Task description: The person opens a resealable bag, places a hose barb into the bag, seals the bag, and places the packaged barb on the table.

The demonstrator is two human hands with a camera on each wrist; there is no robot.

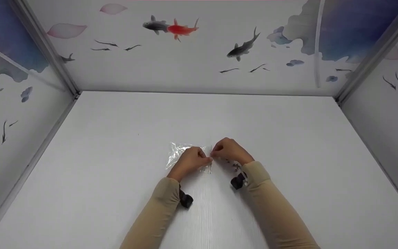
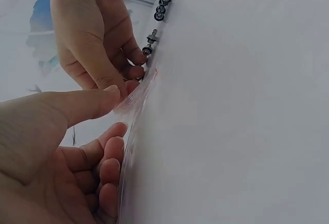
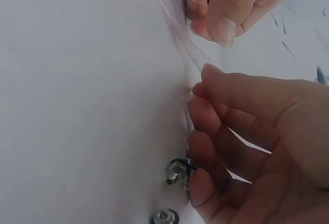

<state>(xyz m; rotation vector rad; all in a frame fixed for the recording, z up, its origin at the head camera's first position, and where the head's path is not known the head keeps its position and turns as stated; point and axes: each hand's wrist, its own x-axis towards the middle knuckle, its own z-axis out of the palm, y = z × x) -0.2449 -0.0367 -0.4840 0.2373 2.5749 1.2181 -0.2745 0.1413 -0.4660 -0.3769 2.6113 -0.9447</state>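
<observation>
A clear plastic bag (image 1: 176,152) lies flat on the white table, its opening edge toward the right. My right hand (image 1: 233,150) pinches that edge between thumb and forefinger, pulling a bit of film up in the left wrist view. Over the bag is my left hand (image 1: 189,162), its fingertips right at the same edge. A gap shows between its thumb (image 2: 110,98) and forefinger in the left wrist view. Small threaded metal fittings (image 3: 177,172) with dark rings lie beside and below the right hand's fingers; the hand partly hides them in the head view.
The white table (image 1: 116,117) is bounded by a back wall (image 1: 199,65) and side walls printed with fish and petals. Both sleeved wrists carry a small black camera (image 1: 186,201). A tiny dark speck sits left of the bag.
</observation>
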